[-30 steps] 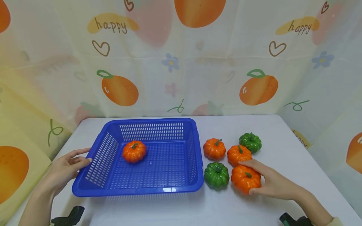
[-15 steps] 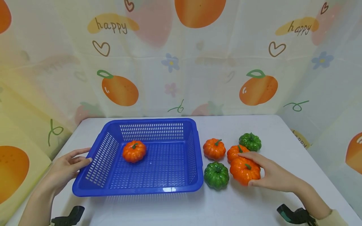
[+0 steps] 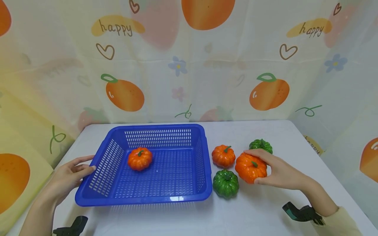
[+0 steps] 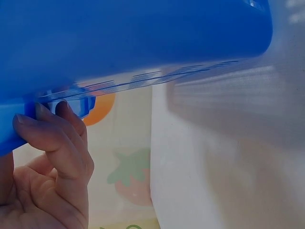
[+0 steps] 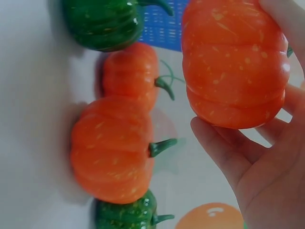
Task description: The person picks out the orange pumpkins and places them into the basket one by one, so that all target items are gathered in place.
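Observation:
My left hand (image 3: 68, 175) grips the left rim of a blue plastic basket (image 3: 141, 199); the left wrist view shows curled fingers (image 4: 57, 129) at its edge. One orange toy pumpkin (image 3: 140, 159) sits inside, toward the left. My right hand (image 3: 280, 168) holds another orange pumpkin (image 3: 251, 167) between thumb and fingers. In the right wrist view this held pumpkin (image 5: 236, 67) is raised off the table. Behind it stands an orange pumpkin (image 5: 114, 150), hidden from the head view. Near it are one more orange pumpkin (image 3: 223, 156), a green one (image 3: 225, 183) and a speckled green one (image 3: 261, 146).
All this stands on a white-covered table (image 3: 183, 219). A patterned curtain (image 3: 206, 88) with printed fruit hangs behind and at both sides. The basket's right wall stands close to the loose pumpkins. A dark strap piece (image 3: 304, 211) is on the right wrist.
My right hand has lifted the orange pumpkin and moved it up and slightly left, so it now covers the orange one behind in the head view. The left hand and basket stay put.

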A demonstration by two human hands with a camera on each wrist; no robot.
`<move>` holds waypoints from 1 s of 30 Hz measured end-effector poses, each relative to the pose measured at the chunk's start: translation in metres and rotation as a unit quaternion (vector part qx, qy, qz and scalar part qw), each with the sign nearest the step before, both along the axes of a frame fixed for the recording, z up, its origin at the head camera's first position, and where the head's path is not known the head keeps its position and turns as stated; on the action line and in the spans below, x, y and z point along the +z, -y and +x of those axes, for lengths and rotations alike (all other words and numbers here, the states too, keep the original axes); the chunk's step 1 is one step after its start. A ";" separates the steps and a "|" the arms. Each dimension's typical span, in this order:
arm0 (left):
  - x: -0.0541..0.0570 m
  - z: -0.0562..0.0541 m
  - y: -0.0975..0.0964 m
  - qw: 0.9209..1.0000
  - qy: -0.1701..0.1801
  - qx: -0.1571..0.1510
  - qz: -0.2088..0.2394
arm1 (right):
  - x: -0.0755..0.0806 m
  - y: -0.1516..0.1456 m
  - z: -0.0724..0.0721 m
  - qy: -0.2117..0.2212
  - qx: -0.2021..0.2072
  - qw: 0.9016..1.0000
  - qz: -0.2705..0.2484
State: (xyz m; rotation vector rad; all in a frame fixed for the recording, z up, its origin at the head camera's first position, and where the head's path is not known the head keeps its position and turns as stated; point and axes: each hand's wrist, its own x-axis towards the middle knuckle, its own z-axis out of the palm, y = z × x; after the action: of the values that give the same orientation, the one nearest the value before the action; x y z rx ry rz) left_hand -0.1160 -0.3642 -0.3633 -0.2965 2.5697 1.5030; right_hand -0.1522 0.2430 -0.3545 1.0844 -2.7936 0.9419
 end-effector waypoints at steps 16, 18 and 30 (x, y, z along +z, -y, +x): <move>-0.001 -0.001 0.001 1.000 -0.005 -0.004 0.015 | 0.010 0.017 -0.018 0.023 0.015 0.999 -0.019; -0.001 -0.001 0.001 1.000 -0.004 -0.005 0.016 | 0.012 0.019 -0.020 0.029 0.014 0.999 -0.022; -0.001 -0.001 0.002 1.000 -0.004 -0.004 0.016 | 0.021 0.038 -0.034 0.042 0.025 0.999 -0.021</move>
State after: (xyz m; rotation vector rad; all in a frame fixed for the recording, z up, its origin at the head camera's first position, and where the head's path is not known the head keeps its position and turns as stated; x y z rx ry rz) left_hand -0.1175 -0.3658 -0.3644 -0.2770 2.5461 1.5443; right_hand -0.1867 0.2052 -0.3331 1.1421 -2.8097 1.0694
